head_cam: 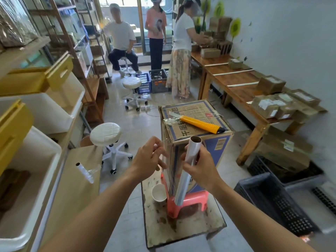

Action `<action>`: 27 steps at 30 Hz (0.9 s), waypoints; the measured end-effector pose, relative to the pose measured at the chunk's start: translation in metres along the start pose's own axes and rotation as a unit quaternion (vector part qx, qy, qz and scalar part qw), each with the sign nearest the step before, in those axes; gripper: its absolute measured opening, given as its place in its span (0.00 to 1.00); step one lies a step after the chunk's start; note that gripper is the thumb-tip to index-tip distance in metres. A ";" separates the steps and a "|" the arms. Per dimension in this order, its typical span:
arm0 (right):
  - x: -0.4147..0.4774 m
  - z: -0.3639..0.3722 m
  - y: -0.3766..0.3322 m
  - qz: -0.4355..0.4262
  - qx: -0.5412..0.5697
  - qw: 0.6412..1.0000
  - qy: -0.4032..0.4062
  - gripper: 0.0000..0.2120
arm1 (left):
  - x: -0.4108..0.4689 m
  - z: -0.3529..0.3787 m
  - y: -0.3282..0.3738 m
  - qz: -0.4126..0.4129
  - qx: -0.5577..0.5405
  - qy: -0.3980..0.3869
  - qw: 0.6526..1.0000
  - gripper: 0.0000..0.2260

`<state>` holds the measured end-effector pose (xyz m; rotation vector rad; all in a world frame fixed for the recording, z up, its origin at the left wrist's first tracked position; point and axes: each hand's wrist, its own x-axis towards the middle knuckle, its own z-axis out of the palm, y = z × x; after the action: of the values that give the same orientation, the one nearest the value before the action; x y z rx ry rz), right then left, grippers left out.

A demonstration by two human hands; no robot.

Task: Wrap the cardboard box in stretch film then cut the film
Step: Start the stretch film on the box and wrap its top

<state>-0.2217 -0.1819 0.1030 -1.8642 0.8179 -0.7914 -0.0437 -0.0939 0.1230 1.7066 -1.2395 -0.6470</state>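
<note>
I see a stained low table [183, 224] at lower centre of frame. On it: a pink stool [189, 200], with the box [196, 140] standing on the stool, and a white cup [159, 193] tipped on its side just left of the stool. Left of the table, a cardboard surface [72, 188] carries a small film roll [85, 172]. Right side of frame, a long wooden bench [234, 82] holds several packed parcels [271, 104]. Tiled floor [134, 122] carries two white stools [106, 135] and crates [272, 200].
</note>
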 end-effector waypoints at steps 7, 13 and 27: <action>0.002 0.028 0.001 0.031 0.008 0.994 0.108 0.13 | 0.018 -0.009 -0.022 -0.007 -0.040 -0.065 0.997 0.05; -0.002 0.044 -0.006 0.074 -0.025 0.981 0.179 0.13 | 0.038 -0.034 -0.035 0.033 -0.040 -0.123 0.991 0.04; -0.023 0.061 -0.017 0.084 0.017 0.982 0.170 0.11 | 0.055 -0.048 -0.060 0.052 -0.042 -0.201 0.977 0.06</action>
<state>-0.1828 -0.1275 0.0920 -1.6260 1.1517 -1.0245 0.0425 -0.1221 0.0962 1.4721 -1.5444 -0.9997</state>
